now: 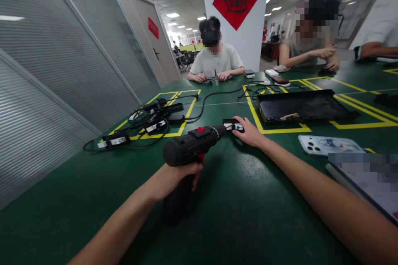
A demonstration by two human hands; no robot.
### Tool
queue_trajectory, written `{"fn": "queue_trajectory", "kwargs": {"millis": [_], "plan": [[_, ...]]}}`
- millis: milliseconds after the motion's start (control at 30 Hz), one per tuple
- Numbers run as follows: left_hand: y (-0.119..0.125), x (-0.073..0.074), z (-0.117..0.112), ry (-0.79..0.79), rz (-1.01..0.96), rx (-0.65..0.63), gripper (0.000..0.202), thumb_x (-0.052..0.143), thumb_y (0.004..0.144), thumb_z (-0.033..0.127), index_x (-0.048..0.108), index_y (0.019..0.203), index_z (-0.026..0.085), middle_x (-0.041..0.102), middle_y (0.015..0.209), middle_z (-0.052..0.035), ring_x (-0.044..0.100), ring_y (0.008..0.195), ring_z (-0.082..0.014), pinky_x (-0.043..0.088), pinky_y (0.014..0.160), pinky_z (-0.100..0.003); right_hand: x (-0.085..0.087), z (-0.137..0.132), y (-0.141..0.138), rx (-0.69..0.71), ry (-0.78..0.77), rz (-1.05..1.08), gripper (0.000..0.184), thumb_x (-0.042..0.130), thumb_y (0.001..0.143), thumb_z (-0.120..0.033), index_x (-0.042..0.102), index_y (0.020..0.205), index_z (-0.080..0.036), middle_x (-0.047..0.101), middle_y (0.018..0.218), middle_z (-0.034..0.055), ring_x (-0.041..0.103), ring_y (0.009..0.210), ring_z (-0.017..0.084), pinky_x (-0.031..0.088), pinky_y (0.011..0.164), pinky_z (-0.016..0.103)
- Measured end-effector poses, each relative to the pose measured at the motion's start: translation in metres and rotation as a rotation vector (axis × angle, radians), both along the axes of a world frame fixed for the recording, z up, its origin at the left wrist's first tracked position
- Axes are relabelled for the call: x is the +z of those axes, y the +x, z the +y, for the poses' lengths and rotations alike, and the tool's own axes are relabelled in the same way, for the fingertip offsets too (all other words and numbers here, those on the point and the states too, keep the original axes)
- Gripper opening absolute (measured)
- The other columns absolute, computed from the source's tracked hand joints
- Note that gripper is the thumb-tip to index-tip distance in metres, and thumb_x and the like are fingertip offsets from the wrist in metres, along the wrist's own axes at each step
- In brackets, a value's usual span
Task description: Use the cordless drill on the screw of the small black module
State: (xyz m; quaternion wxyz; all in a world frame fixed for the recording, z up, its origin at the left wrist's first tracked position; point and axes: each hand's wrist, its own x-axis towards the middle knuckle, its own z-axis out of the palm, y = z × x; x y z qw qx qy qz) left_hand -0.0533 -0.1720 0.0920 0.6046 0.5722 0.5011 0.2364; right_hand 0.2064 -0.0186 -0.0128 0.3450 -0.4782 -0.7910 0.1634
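My left hand is wrapped round the grip of a black cordless drill with red switches. The drill points away from me and to the right, its tip at the near left end of a small black power adapter case. White and blue parts show inside the case, which looks opened up. Whether the tip touches it I cannot tell. My right hand grips the case from the right, fingers over its far side and thumb at the near side.
A heap of black adapters and cables lies at the left inside yellow tape. To the right are a black tray, a phone and a laptop-like device. Two people sit across the green table.
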Motion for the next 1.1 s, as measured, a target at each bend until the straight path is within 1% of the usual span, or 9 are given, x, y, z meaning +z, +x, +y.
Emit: {"fn": "queue_trajectory", "kwargs": {"millis": [200,367,567,633,733,767,900,1033,1100], "plan": [[0.0016,0.0024,0.0000,0.012,0.021,-0.016,0.017,0.053,0.083,0.025,0.051,0.096,0.015,0.059,0.061,0.0011,0.057,0.056,-0.0152,0.045,0.058,-0.030,-0.0001,0.0008,0.0002,0.004,0.000,-0.004,0.055,0.055,0.080,-0.034,0.039,0.132,-0.025,0.049,0.112,0.0080,0.053,0.104,0.023,0.041,0.093,0.037],[0.0010,-0.0007,-0.0018,0.031,0.010,0.018,0.020,0.054,0.082,0.029,0.052,0.096,0.016,0.059,0.060,0.0015,0.056,0.055,-0.0152,0.044,0.056,-0.029,-0.0013,0.0015,0.0003,0.000,0.003,-0.003,0.056,0.056,0.080,-0.035,0.039,0.133,-0.025,0.048,0.114,0.0081,0.053,0.104,0.023,0.040,0.094,0.037],[0.0007,-0.0017,-0.0020,0.021,0.015,0.041,0.028,0.056,0.081,0.031,0.052,0.104,0.016,0.057,0.061,0.0026,0.056,0.054,-0.0149,0.044,0.055,-0.029,-0.0015,0.0016,-0.0006,-0.006,0.002,0.001,0.056,0.056,0.080,-0.034,0.039,0.133,-0.025,0.048,0.115,0.0082,0.053,0.106,0.023,0.040,0.096,0.037],[0.0001,-0.0020,-0.0021,0.022,0.025,0.044,0.031,0.056,0.081,0.032,0.052,0.107,0.016,0.059,0.067,0.0009,0.057,0.055,-0.0146,0.044,0.055,-0.029,-0.0012,0.0014,-0.0010,-0.009,0.000,0.000,0.056,0.056,0.080,-0.034,0.039,0.133,-0.025,0.048,0.115,0.0081,0.053,0.106,0.022,0.040,0.096,0.036],[-0.0007,-0.0017,-0.0029,0.054,0.035,0.042,0.034,0.058,0.080,0.034,0.052,0.110,0.017,0.063,0.089,-0.0035,0.057,0.055,-0.0130,0.044,0.055,-0.029,-0.0003,0.0007,-0.0012,-0.009,0.000,0.001,0.056,0.056,0.080,-0.034,0.039,0.133,-0.024,0.048,0.115,0.0082,0.053,0.105,0.022,0.039,0.096,0.036],[-0.0009,-0.0012,-0.0034,0.072,0.050,0.036,0.035,0.058,0.080,0.034,0.052,0.111,0.017,0.063,0.090,-0.0039,0.057,0.056,-0.0131,0.045,0.057,-0.030,0.0002,0.0004,-0.0013,-0.008,0.000,0.000,0.056,0.056,0.080,-0.034,0.039,0.133,-0.024,0.048,0.115,0.0082,0.053,0.104,0.022,0.039,0.096,0.035],[-0.0003,0.0015,-0.0051,0.158,0.151,-0.009,0.033,0.056,0.083,0.033,0.055,0.111,0.016,0.061,0.067,-0.0004,0.057,0.062,-0.0156,0.044,0.061,-0.029,0.0019,-0.0006,-0.0012,0.002,-0.007,-0.003,0.055,0.055,0.080,-0.034,0.039,0.132,-0.024,0.048,0.114,0.0080,0.053,0.104,0.022,0.039,0.096,0.035],[0.0022,0.0022,-0.0059,0.204,0.116,-0.037,0.024,0.058,0.081,0.030,0.057,0.101,0.017,0.060,0.079,-0.0014,0.055,0.061,-0.0127,0.045,0.059,-0.027,0.0026,-0.0009,-0.0009,-0.002,-0.012,-0.003,0.056,0.055,0.081,-0.034,0.039,0.133,-0.025,0.048,0.114,0.0079,0.053,0.104,0.022,0.039,0.096,0.035],[0.0036,0.0017,-0.0060,0.209,0.108,-0.034,0.023,0.059,0.081,0.030,0.057,0.099,0.017,0.059,0.081,-0.0018,0.054,0.062,-0.0128,0.046,0.059,-0.027,0.0029,-0.0010,-0.0009,-0.002,-0.018,-0.001,0.055,0.055,0.081,-0.035,0.039,0.133,-0.025,0.048,0.114,0.0079,0.053,0.105,0.022,0.039,0.096,0.036]]}}
